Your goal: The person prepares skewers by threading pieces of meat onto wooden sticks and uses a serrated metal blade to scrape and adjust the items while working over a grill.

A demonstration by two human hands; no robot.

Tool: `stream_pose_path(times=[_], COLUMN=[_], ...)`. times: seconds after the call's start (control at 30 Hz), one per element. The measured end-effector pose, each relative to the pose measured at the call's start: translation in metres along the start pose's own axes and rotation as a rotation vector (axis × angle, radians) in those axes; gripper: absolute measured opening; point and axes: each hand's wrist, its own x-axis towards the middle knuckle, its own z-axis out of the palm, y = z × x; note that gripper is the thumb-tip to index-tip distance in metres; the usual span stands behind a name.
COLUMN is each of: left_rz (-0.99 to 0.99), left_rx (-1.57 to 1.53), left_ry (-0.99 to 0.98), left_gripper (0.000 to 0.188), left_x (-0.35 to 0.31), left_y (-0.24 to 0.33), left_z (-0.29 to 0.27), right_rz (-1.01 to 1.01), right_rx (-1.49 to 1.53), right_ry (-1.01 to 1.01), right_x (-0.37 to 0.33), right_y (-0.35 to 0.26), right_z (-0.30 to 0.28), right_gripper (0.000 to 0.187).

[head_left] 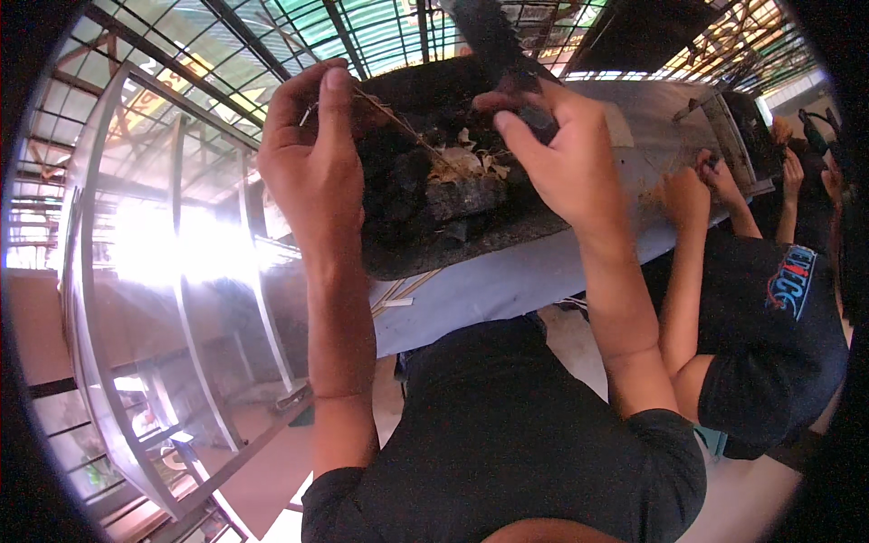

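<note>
The left hand (312, 149) is curled shut, thumb and fingers pinching one end of a thin stick (407, 131) that slants down to the right across a dark tray (453, 249). The right hand (557, 149) is half closed, its fingers bent around a dark flat piece (493, 41) that stands up from the tray's far side; whether it grips that piece firmly is hard to tell. In the tray lie black charred lumps (407, 195) and pale flakes (466, 161), between the two hands. The tray rests on a grey table (507, 281). At the right, another person's hand (688, 195) rests on the same table near a second tray (738, 136).
</note>
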Motion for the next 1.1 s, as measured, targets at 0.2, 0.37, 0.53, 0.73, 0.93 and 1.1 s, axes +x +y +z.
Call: stream_pose_path(times=[0.2,0.37,0.53,0.73,0.93,1.1], left_rz=[-0.024,0.018,0.085,0.297,0.107,-0.025], left_rx=[-0.040,0.049,0.118,0.138,-0.009,-0.262], left_ry=[-0.120,-0.089,0.061,0.333,0.051,-0.342], left_gripper=[0.020,0.020,0.017,0.018,0.035,0.024], left_x=[-0.013,-0.017,-0.005,0.015,-0.022,-0.086], left_y=[0.003,0.007,0.004,0.007,0.038,0.033], left_z=[0.011,0.017,0.004,-0.020,-0.011,0.019], right_rz=[0.072,0.020,0.042,-0.108,-0.039,0.218], right_rx=[0.218,0.284,0.153,-0.090,0.074,0.259], right_ry=[-0.037,-0.011,0.038,0.074,0.137,0.057], right_x=[-0.003,-0.002,-0.009,-0.009,-0.023,-0.063], right_y=[-0.007,-0.010,-0.006,0.019,0.020,-0.007], right_z=[0.011,0.018,0.005,-0.005,-0.020,-0.060], right_gripper=[0.018,0.017,0.019,0.035,0.033,0.018])
